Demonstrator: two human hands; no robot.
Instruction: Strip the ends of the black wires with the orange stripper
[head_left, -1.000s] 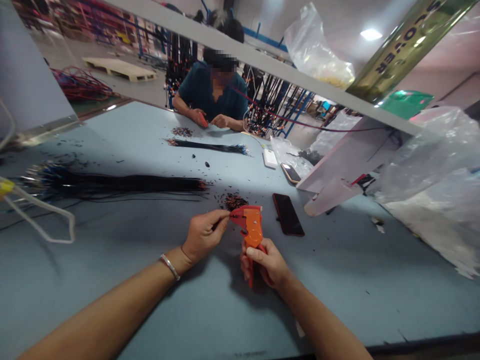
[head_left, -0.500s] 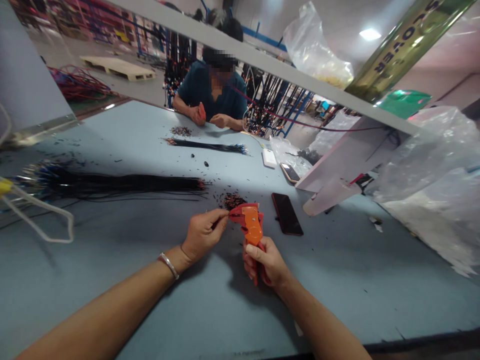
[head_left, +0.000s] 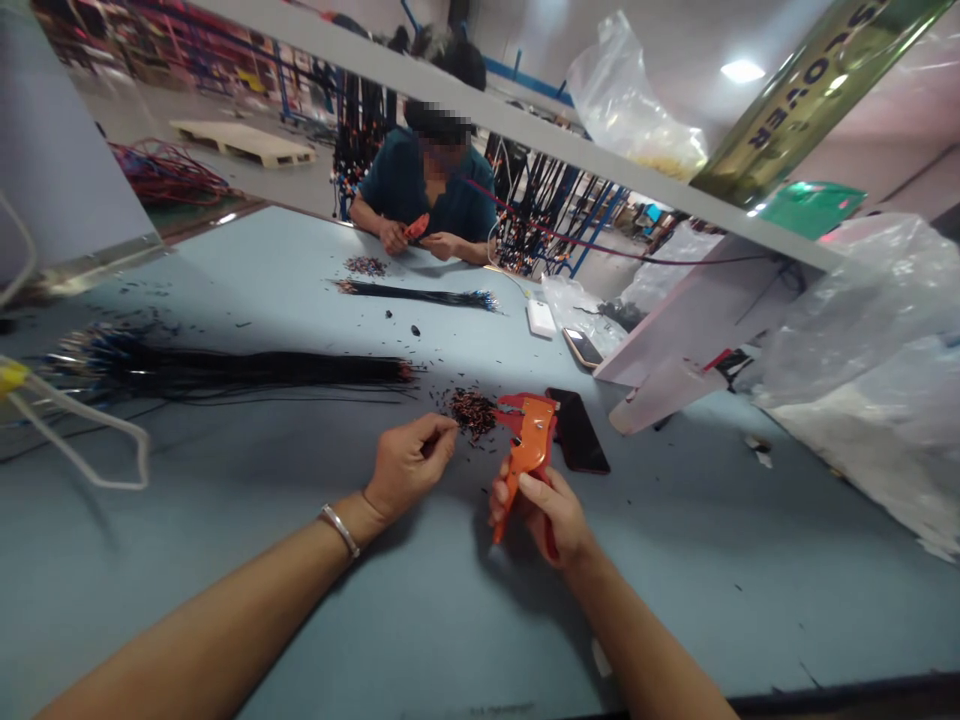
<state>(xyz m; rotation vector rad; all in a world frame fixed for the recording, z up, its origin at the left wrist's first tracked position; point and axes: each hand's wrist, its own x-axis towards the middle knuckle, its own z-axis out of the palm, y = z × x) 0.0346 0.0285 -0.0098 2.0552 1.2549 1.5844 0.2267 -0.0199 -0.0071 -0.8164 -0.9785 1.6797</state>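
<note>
My right hand (head_left: 551,510) is closed round the handles of an orange and red wire stripper (head_left: 531,440), whose jaws point left over the table. My left hand (head_left: 411,460), with a silver bangle at the wrist, is closed in a pinch on what looks like the tip of a thin wire, mostly hidden by the fingers. A gap separates its fingertips from the stripper's jaws. Just beyond both hands lies a pile of short black and copper-coloured offcuts (head_left: 472,412). A long bundle of black wires (head_left: 277,368) stretches to the left, copper-coloured ends facing right.
Behind the stripper lies a dark phone (head_left: 581,435); another phone (head_left: 582,348) and a white box (head_left: 540,318) are farther back. Opposite, a person (head_left: 427,190) holds a red tool near a smaller wire bundle (head_left: 412,294). A white wire stand (head_left: 112,440) is at left, plastic bags (head_left: 862,330) right.
The wire stripper in my right hand has moved right, away from my left fingertips, uncovering more of the offcut pile. My left hand has hardly moved. The person opposite has shifted the red tool.
</note>
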